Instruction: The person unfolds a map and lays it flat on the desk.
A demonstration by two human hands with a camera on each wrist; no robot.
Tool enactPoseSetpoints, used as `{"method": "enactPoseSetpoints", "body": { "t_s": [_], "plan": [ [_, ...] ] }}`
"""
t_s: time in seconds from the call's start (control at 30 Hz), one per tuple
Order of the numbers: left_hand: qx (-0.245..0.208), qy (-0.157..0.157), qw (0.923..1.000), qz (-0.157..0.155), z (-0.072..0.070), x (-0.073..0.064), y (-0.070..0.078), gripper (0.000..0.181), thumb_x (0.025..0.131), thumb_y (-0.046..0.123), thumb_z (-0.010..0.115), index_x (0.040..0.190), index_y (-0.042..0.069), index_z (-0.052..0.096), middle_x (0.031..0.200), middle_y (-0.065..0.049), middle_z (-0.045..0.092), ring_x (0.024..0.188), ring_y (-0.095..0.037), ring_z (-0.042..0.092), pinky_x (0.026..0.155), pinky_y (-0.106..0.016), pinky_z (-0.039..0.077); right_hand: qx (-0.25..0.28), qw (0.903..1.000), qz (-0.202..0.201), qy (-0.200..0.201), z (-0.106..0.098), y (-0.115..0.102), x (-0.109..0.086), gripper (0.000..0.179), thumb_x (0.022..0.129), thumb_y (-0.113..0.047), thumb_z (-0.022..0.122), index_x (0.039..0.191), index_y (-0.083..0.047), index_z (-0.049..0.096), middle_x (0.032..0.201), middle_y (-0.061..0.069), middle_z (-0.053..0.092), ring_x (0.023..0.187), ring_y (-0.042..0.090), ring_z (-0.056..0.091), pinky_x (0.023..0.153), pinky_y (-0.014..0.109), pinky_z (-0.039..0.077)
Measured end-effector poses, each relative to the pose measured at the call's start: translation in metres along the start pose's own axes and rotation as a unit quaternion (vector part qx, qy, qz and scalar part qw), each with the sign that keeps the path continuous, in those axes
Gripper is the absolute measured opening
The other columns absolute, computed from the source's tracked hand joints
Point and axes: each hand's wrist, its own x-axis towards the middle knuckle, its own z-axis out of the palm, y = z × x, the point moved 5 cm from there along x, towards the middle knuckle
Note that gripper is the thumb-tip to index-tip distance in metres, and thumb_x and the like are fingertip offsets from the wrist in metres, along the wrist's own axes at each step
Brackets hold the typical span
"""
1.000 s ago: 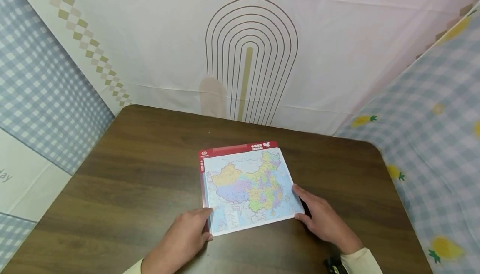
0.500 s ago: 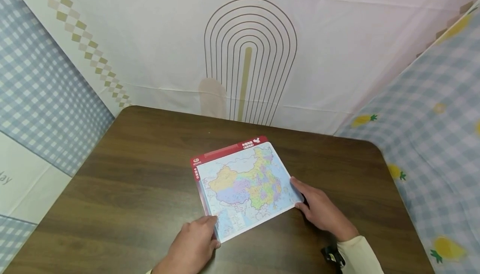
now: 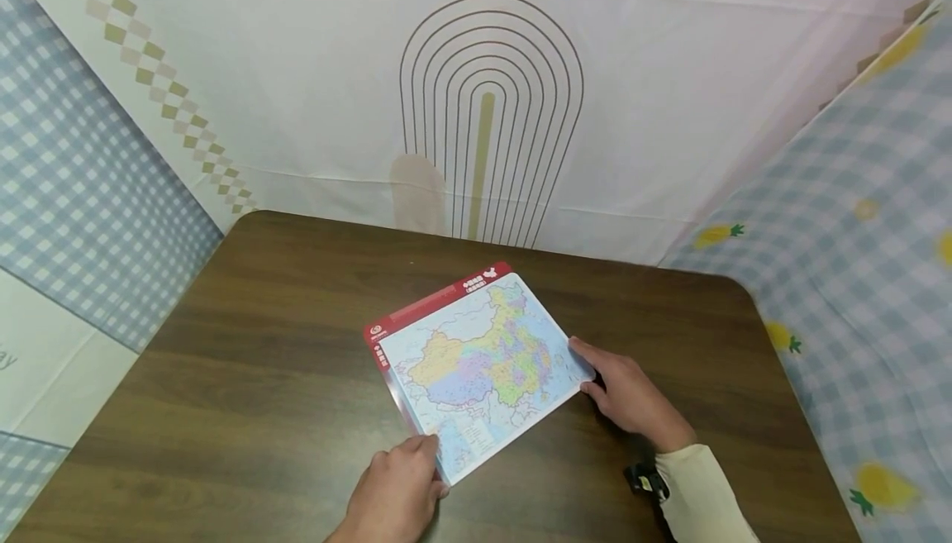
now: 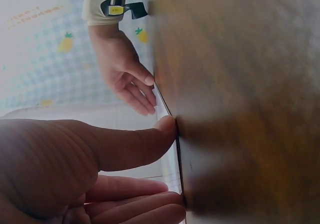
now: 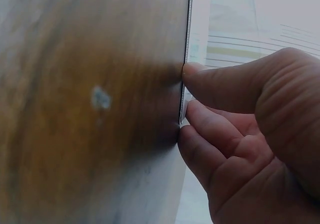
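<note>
A thin map board [image 3: 476,369] with a red border along its top and a coloured map of China lies on the wooden table, turned anticlockwise. My left hand [image 3: 397,485] grips its near left corner, thumb at the near edge and fingers along the left side. At the near right corner my right hand [image 3: 628,390] holds it the same way, fingers on the right edge. From the left wrist, the board shows edge-on as a thin strip, with the thumb [image 4: 167,129] against it. The right wrist view has the right thumb [image 5: 200,76] and fingertips right at the edge.
The brown wooden table [image 3: 260,345] extends around the board on all sides. A white cloth [image 3: 297,72] with a printed arch hangs behind its far edge. Blue checked cloth [image 3: 863,295] with pineapples borders the right. A black strap device [image 3: 645,479] sits at the right wrist.
The map board has rotated anticlockwise on the table. Its near left corner has come nearer and to the right with my left hand; my right hand has shifted slightly away and left.
</note>
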Motion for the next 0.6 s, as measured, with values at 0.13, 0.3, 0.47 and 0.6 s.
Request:
{"method": "enactPoseSetpoints", "body": {
  "t_s": [0.13,0.3,0.47,0.6],
  "plan": [
    [0.003,0.003,1.0000,0.000,0.000,-0.001,0.000,0.053,0.082,0.024,0.092,0.124,-0.001,0.072,0.119,-0.013,0.076,0.095,-0.029,0.075,0.079,-0.046,0.062,0.004,1.0000,0.003,-0.004,0.000,-0.001,0.000,0.072,0.096,-0.001,0.075,0.160,-0.001,0.043,0.161,0.020,0.050,0.140,0.039,0.057,0.106,0.056,0.052],
    [0.002,-0.002,1.0000,0.009,-0.001,-0.001,0.000,0.050,0.083,0.025,0.091,0.122,0.000,0.072,0.116,-0.010,0.076,0.093,-0.024,0.074,0.079,-0.044,0.061,0.007,0.9999,0.015,-0.002,0.000,-0.003,-0.003,0.073,0.095,-0.005,0.078,0.160,-0.002,0.044,0.163,0.018,0.048,0.142,0.038,0.055,0.108,0.056,0.051],
    [-0.004,0.004,0.9996,0.026,-0.005,-0.002,-0.005,0.034,0.082,0.029,0.092,0.103,0.011,0.073,0.085,0.006,0.067,0.072,-0.011,0.055,0.066,-0.034,0.051,0.020,0.9994,0.007,0.026,0.000,-0.019,-0.009,0.076,0.090,-0.015,0.085,0.156,0.001,0.049,0.159,0.019,0.052,0.141,0.036,0.057,0.108,0.053,0.052],
    [-0.010,0.047,0.9978,0.046,-0.014,0.000,-0.013,0.032,0.079,0.031,0.094,0.099,0.014,0.075,0.078,0.009,0.065,0.069,-0.008,0.052,0.064,-0.031,0.046,0.032,0.9976,-0.010,0.060,0.006,-0.044,-0.018,0.075,0.089,-0.023,0.088,0.152,0.002,0.054,0.153,0.019,0.059,0.135,0.036,0.062,0.105,0.051,0.054]
  ]
}}
